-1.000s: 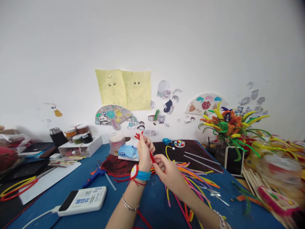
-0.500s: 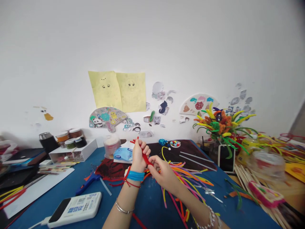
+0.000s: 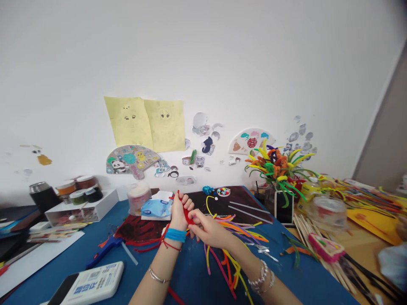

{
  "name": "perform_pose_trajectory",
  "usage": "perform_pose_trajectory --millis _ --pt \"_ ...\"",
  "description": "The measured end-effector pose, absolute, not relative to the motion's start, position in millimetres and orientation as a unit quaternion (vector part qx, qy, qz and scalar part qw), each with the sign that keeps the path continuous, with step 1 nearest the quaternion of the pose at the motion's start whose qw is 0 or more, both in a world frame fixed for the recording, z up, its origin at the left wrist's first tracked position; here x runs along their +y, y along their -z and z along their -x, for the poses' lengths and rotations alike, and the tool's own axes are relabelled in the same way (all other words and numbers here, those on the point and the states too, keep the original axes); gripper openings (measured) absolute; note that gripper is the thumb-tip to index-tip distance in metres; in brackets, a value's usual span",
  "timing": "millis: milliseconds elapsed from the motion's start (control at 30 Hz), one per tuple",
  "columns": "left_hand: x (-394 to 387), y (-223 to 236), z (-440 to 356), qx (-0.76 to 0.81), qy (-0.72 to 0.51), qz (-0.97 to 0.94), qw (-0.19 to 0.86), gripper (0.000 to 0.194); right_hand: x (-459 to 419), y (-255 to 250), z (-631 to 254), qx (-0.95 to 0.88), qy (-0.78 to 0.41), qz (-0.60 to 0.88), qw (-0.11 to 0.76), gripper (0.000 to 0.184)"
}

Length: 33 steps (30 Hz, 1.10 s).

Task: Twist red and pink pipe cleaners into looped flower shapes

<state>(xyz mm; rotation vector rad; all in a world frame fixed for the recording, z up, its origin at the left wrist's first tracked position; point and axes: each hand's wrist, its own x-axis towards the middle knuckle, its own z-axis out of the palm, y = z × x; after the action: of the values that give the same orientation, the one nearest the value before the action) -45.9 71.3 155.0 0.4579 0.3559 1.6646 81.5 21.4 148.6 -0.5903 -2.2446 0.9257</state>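
Red pipe cleaners [image 3: 188, 217], bunched together, run between my two hands above the blue tabletop. My left hand [image 3: 180, 210] is closed round the bunch, and short red ends poke out above its thumb. Just to the right, my right hand [image 3: 205, 228] pinches the lower part of the same bunch with thumb and fingers. The full shape of the bunch is hidden by my hands. Loose pipe cleaners [image 3: 233, 264] in pink, orange, yellow and purple lie under and beyond my right forearm. Behind my left hand stands a blue and white tissue pack [image 3: 155, 207].
A blue glue gun [image 3: 103, 250] and a white power bank [image 3: 90, 284] lie on the left. At the right stand a pipe-cleaner bouquet [image 3: 280, 165], a phone [image 3: 284, 207] and wooden sticks [image 3: 327, 254]. A bowl of pompoms [image 3: 223, 192] sits at the back.
The view has turned to the right, so everything on the table shifts left. My hands stay together on the red pipe cleaners, and their short upper ends show less than before.
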Motion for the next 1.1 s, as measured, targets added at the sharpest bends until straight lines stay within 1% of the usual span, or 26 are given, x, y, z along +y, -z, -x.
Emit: perform_pose_trajectory --millis 133,233,333,500,633,800,967,1100 --pt "66 -159 45 0.144 -0.710 -0.200 0.659 0.030 22 -150 -84 -0.886 -0.277 0.226 0.294 0.008" --pt "64 -160 46 0.125 -0.679 -0.208 0.693 0.029 25 -148 -84 -0.893 -0.288 0.215 0.270 0.009" --pt "63 -162 51 0.116 -0.637 -0.220 0.730 0.029 28 -146 -86 -0.882 -0.345 0.194 0.254 0.014" --pt "64 -167 61 0.123 -0.539 -0.273 0.787 0.030 34 -145 -92 -0.823 -0.493 0.161 0.229 0.025" --pt "62 -169 62 0.132 -0.480 -0.303 0.813 0.029 37 -145 -97 -0.804 -0.552 0.138 0.175 0.027" --pt "62 -170 61 0.151 -0.476 -0.295 0.814 0.029 41 -146 -103 -0.814 -0.552 0.116 0.135 0.021" --pt "66 -169 68 0.143 -0.507 -0.275 0.804 0.029 46 -143 -100 -0.810 -0.535 0.157 0.184 0.024" --pt "73 -167 81 0.130 -0.565 -0.243 0.778 0.032 51 -141 -95 -0.807 -0.536 0.156 0.191 0.028"
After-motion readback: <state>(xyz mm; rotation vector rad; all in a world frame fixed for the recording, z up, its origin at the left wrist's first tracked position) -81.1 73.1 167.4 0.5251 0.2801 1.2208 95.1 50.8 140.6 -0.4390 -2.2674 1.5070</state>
